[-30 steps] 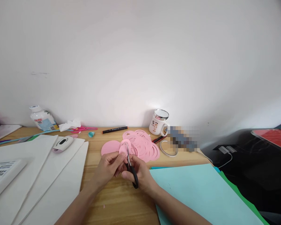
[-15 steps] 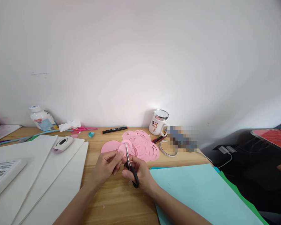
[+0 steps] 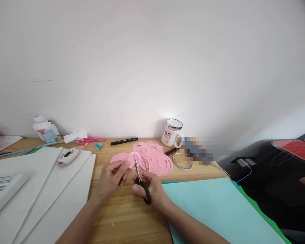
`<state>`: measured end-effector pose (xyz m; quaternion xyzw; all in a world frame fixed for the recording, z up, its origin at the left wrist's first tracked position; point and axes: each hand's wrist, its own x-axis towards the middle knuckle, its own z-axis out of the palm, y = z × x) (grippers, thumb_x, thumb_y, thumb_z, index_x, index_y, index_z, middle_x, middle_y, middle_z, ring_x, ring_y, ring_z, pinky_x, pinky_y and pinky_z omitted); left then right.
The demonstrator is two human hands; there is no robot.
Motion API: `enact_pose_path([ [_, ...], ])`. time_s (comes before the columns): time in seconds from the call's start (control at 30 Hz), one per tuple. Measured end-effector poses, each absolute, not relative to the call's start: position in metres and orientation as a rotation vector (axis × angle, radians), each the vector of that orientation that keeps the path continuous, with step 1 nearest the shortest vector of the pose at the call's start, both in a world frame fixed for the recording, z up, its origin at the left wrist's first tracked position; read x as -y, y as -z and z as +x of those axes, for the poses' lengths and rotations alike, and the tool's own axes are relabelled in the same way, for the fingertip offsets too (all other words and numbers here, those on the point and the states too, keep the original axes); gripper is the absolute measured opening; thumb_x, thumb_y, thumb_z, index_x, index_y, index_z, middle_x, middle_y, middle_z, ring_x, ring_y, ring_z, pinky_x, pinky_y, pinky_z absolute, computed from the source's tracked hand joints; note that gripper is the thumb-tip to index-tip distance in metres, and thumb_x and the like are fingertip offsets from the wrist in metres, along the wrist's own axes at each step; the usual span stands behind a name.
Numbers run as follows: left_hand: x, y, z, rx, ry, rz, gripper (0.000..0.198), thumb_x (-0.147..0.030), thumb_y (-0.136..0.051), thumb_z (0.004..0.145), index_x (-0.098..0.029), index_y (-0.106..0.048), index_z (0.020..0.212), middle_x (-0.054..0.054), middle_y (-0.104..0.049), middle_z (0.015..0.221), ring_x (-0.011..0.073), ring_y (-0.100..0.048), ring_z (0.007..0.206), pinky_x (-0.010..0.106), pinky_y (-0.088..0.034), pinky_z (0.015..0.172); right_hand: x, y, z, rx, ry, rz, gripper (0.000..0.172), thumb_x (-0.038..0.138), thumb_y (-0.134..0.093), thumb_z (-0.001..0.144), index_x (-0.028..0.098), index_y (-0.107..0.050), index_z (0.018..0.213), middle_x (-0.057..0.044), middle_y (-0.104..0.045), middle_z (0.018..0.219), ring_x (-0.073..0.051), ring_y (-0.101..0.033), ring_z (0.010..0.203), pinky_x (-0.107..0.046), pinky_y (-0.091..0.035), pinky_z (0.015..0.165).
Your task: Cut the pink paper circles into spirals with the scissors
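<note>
My left hand (image 3: 115, 175) pinches the edge of a small pink paper circle (image 3: 131, 159) between thumb and fingers. In my right hand (image 3: 150, 189) is a pair of scissors (image 3: 145, 191) with black handles, its blades up against the pink paper. Whether the blades are fully closed I cannot tell. Behind the hands lies a heap of pink paper rings (image 3: 156, 159) on the wooden table (image 3: 128, 213). A larger pink paper disc (image 3: 119, 158) lies flat just beyond my left hand, partly covered by it.
White sheets (image 3: 66, 189) cover the left side, with a white device (image 3: 68, 157) on top. Light blue paper (image 3: 218, 206) lies right. Along the wall stand a white bottle (image 3: 47, 129) and a mug (image 3: 171, 134); a black marker (image 3: 124, 141) and pink scissors (image 3: 93, 140) lie between them.
My left hand has shifted slightly left, away from the right hand, and the small pink circle has turned a little with it. The scissors stay in nearly the same place.
</note>
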<state>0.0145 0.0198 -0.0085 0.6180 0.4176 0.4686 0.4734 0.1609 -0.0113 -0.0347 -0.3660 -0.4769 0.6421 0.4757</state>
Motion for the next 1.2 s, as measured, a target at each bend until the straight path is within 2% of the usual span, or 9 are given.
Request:
enact_pose_path([
  [0.37,-0.021,0.009,0.013,-1.059,-1.152,1.531,0.038,-0.04,-0.051,0.082,-0.017,-0.044,0.053,-0.006,-0.041,0.043,0.005,-0.034,0.035,0.019,-0.028,0.038,0.012,0.037,0.161,1.173,-1.589,-0.905,0.044,0.047,-0.078,0.054,0.018,-0.05,0.072,0.009,-0.049,0.044,-0.005,-0.039,0.031,-0.016,-0.027,0.032],
  [0.53,-0.021,0.008,0.012,-1.104,-1.071,1.607,0.038,-0.039,-0.053,0.08,-0.017,-0.045,0.051,-0.007,-0.039,0.04,0.0058,-0.033,0.036,0.02,-0.028,0.04,0.01,0.036,0.161,1.142,-1.602,-0.848,0.047,0.043,-0.081,0.05,0.018,-0.053,0.078,0.008,-0.05,0.052,-0.007,-0.045,0.041,-0.018,-0.036,0.04],
  [0.63,-0.021,0.007,0.012,-1.132,-1.02,1.658,0.039,-0.04,-0.052,0.08,-0.017,-0.045,0.05,-0.007,-0.037,0.038,0.0063,-0.031,0.037,0.02,-0.028,0.041,0.009,0.035,0.162,1.139,-1.562,-0.828,0.048,0.041,-0.083,0.048,0.018,-0.053,0.078,0.008,-0.048,0.054,-0.007,-0.042,0.044,-0.019,-0.036,0.042],
  [0.77,-0.021,0.007,0.013,-1.124,-1.007,1.653,0.039,-0.042,-0.051,0.08,-0.017,-0.046,0.05,-0.007,-0.034,0.038,0.007,-0.03,0.038,0.021,-0.029,0.042,0.008,0.038,0.162,1.169,-1.553,-0.887,0.046,0.049,-0.077,0.054,0.019,-0.05,0.075,0.009,-0.047,0.049,-0.007,-0.042,0.038,-0.019,-0.032,0.038],
  [0.87,-0.022,0.007,0.013,-1.119,-1.013,1.645,0.039,-0.043,-0.051,0.08,-0.017,-0.045,0.05,-0.007,-0.035,0.038,0.0068,-0.03,0.038,0.02,-0.029,0.042,0.008,0.041,0.161,1.187,-1.553,-0.917,0.044,0.053,-0.072,0.058,0.019,-0.048,0.074,0.01,-0.047,0.041,-0.007,-0.042,0.031,-0.02,-0.035,0.037],
  [0.97,-0.023,0.008,0.012,-1.109,-1.024,1.617,0.034,-0.042,-0.054,0.078,-0.016,-0.052,0.056,-0.007,-0.037,0.041,0.0061,-0.03,0.037,0.02,-0.027,0.04,0.008,0.038,0.161,1.178,-1.506,-0.928,0.041,0.052,-0.071,0.061,0.019,-0.049,0.073,0.011,-0.046,0.038,-0.007,-0.041,0.029,-0.02,-0.036,0.036],
  [1.1,-0.026,0.008,0.009,-1.056,-1.08,1.479,0.025,-0.041,-0.057,0.076,-0.016,-0.058,0.069,-0.007,-0.04,0.043,0.0059,-0.032,0.036,0.019,-0.025,0.038,0.007,0.028,0.165,1.034,-1.262,-0.968,0.034,0.046,-0.069,0.067,0.018,-0.05,0.074,0.009,-0.047,0.041,-0.007,-0.042,0.033,-0.02,-0.035,0.038],
  [1.2,-0.027,0.007,0.007,-1.029,-1.01,1.433,0.033,-0.043,-0.058,0.074,-0.016,-0.052,0.056,-0.007,-0.039,0.039,0.0058,-0.031,0.035,0.02,-0.023,0.038,0.004,0.024,0.169,0.854,-1.043,-1.01,0.03,0.042,-0.067,0.072,0.019,-0.049,0.082,0.008,-0.05,0.047,-0.01,-0.049,0.043,-0.022,-0.039,0.045],
])
